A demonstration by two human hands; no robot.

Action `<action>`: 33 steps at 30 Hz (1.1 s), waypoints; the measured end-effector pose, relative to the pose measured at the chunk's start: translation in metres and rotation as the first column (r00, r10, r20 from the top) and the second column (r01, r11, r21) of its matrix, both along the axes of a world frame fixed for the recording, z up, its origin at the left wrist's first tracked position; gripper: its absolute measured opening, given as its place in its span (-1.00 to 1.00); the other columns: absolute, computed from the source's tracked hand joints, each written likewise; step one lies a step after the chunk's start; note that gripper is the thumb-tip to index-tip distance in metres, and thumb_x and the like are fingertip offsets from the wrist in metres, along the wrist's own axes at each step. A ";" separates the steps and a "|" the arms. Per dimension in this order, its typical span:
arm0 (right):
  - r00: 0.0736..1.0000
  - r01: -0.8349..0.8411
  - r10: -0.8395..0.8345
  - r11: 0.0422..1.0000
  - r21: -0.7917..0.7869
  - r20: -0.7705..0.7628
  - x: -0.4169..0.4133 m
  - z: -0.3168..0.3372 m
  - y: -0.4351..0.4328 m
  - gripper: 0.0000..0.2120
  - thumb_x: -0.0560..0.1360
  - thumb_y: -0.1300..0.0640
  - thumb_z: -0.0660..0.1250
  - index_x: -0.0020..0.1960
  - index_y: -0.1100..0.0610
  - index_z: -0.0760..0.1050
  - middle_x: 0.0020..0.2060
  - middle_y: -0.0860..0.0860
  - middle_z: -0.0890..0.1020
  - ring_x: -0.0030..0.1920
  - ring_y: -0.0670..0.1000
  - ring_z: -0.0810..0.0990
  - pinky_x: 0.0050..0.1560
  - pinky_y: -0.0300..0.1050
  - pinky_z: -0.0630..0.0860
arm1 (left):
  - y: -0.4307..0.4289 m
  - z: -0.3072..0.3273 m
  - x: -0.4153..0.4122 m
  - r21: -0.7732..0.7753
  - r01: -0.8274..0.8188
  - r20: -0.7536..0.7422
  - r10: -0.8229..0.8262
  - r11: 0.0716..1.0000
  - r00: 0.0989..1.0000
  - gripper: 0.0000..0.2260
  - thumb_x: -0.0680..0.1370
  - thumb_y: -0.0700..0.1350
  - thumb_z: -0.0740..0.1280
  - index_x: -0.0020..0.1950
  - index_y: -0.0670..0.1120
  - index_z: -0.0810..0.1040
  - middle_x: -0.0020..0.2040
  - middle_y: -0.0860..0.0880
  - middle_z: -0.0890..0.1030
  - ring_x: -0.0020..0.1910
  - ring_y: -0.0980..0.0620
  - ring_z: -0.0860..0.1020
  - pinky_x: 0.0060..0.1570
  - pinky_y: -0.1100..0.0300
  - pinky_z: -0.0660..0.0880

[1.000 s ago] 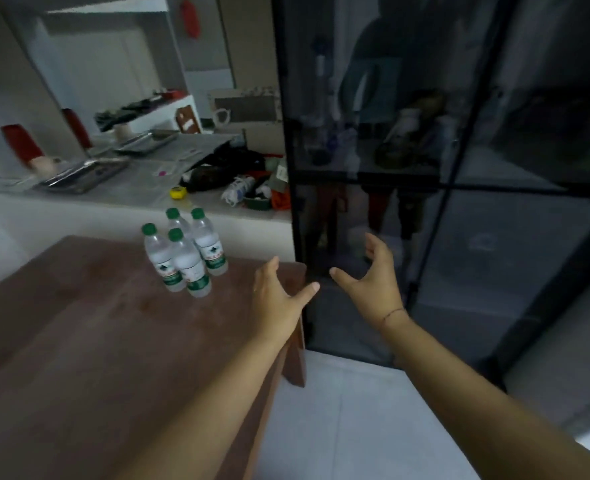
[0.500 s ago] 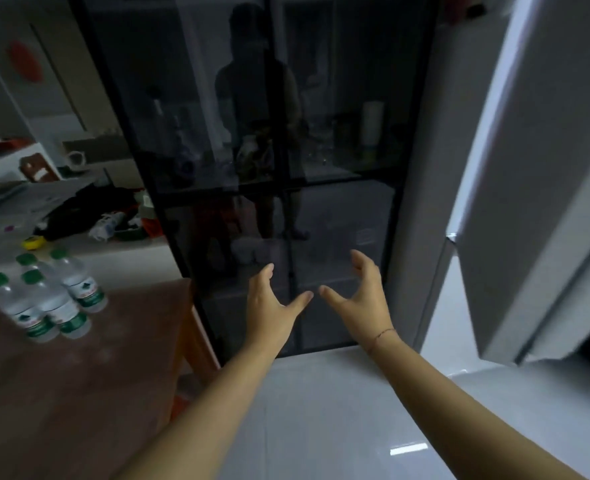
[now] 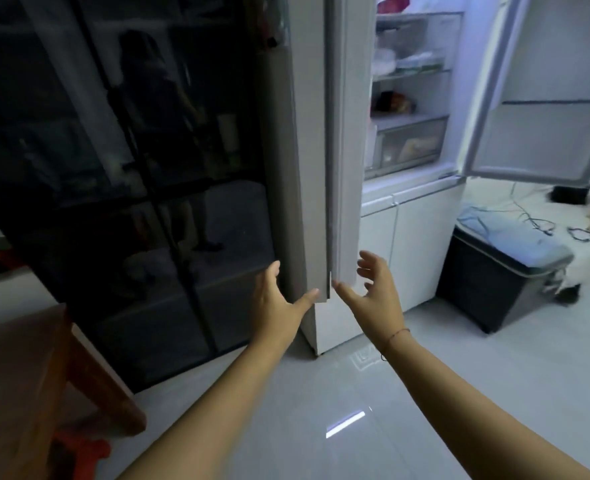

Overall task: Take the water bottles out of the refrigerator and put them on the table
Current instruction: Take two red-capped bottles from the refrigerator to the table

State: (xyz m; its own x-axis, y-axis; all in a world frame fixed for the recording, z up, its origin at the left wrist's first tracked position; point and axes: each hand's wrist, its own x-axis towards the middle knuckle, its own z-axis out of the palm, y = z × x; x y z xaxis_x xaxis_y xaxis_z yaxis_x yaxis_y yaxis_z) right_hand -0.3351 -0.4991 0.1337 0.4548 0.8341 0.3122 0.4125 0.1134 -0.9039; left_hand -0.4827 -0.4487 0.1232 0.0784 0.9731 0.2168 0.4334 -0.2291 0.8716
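Note:
The refrigerator (image 3: 408,233) stands open ahead on the right, its lit shelves holding food and a clear drawer. Its left door (image 3: 342,168) points edge-on at me and its right door (image 3: 546,133) swings out to the right. No water bottle shows in this view. My left hand (image 3: 276,299) and my right hand (image 3: 376,289) are held out in front of me, both empty with fingers spread, either side of the left door's lower edge. A corner of the brown wooden table (image 3: 20,368) sits at the lower left.
A dark glass cabinet (image 3: 131,185) fills the left, reflecting a person. A black bin (image 3: 494,275) with a grey lid stands on the floor right of the refrigerator, cables behind it. A red stool (image 3: 79,452) sits under the table. The pale tiled floor (image 3: 321,410) lies below.
My view has swung right, from the table with several bottles to the open refrigerator. The bottles have left the view. Both hands stay empty and spread.

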 end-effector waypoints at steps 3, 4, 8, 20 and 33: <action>0.999 0.047 -0.047 0.998 0.034 -0.007 0.042 0.012 -0.017 -0.35 0.39 0.03 0.46 0.39 0.05 0.25 0.28 0.01 0.42 0.23 -0.05 0.42 0.23 -0.18 0.38 | -0.017 0.013 0.048 0.030 0.077 0.021 -0.078 0.997 0.997 -0.26 0.40 0.08 0.49 0.48 0.06 0.21 0.46 0.04 0.28 0.42 0.05 0.29 0.23 0.20 0.29; 0.998 0.059 -0.059 0.997 0.044 -0.008 0.054 0.017 -0.020 -0.35 0.39 0.04 0.46 0.39 0.05 0.25 0.28 0.01 0.42 0.23 -0.06 0.42 0.24 -0.17 0.38 | -0.020 0.018 0.063 0.042 0.103 0.022 -0.103 0.994 0.994 -0.25 0.40 0.09 0.49 0.48 0.07 0.20 0.47 0.05 0.28 0.43 0.06 0.28 0.25 0.18 0.30; 0.995 0.095 -0.095 0.993 0.076 0.000 0.098 0.034 -0.020 -0.35 0.40 0.03 0.45 0.40 0.05 0.23 0.29 0.00 0.41 0.24 -0.07 0.41 0.21 -0.22 0.35 | -0.022 0.040 0.115 0.105 0.190 -0.006 -0.191 0.976 0.982 -0.25 0.40 0.15 0.46 0.49 0.06 0.18 0.45 0.06 0.28 0.43 0.07 0.27 0.35 0.11 0.32; 0.997 0.065 -0.073 0.976 0.208 0.029 0.191 0.101 0.069 -0.40 0.44 0.01 0.40 0.39 0.06 0.25 0.29 0.00 0.41 0.24 -0.07 0.41 0.18 -0.26 0.34 | 0.058 0.119 0.208 0.484 0.099 0.021 -0.125 0.870 0.992 -0.35 0.46 0.04 0.44 0.46 -0.04 0.25 0.36 0.01 0.36 0.30 0.20 0.31 0.26 0.29 0.28; 0.985 -0.168 0.170 0.927 0.335 0.023 0.250 0.158 0.196 -0.44 0.41 0.05 0.44 0.34 0.07 0.31 0.20 -0.01 0.45 0.13 -0.10 0.47 0.10 -0.34 0.40 | 0.128 0.163 0.282 0.659 -0.120 0.045 0.121 0.742 0.992 -0.36 0.48 -0.05 0.44 0.47 -0.14 0.25 0.45 -0.10 0.31 0.45 -0.02 0.27 0.40 0.15 0.26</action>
